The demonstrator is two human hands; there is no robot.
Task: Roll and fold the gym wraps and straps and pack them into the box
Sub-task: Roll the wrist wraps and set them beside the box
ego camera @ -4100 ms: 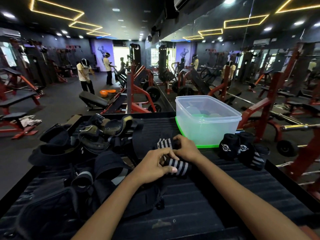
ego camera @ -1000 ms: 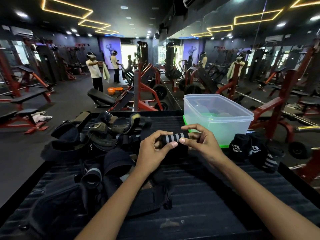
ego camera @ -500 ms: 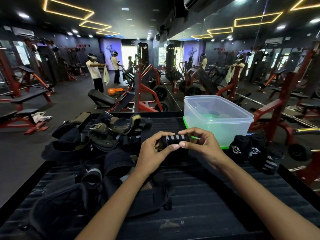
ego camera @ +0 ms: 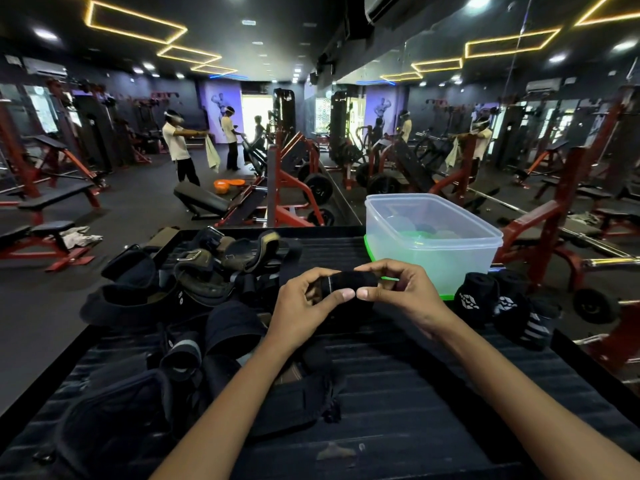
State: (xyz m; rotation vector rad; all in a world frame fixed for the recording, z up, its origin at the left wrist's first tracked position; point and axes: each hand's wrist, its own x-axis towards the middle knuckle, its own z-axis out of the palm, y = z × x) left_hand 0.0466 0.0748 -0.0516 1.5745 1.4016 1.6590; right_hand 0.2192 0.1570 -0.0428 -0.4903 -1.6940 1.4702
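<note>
Both the left hand and right hand pinch the rolled wrap tight so it stays wound, close to the box for packing.

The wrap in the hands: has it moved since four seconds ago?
Yes. The wrap has come up off the table and now sits level with the lower front of the clear box, held by both hands.

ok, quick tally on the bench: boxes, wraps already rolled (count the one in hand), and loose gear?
box: 1
rolled wraps right of box: 3
wrap held by left hand and right hand, at: 1
loose pile: tangled, cannot count
Total countable: 5
</note>
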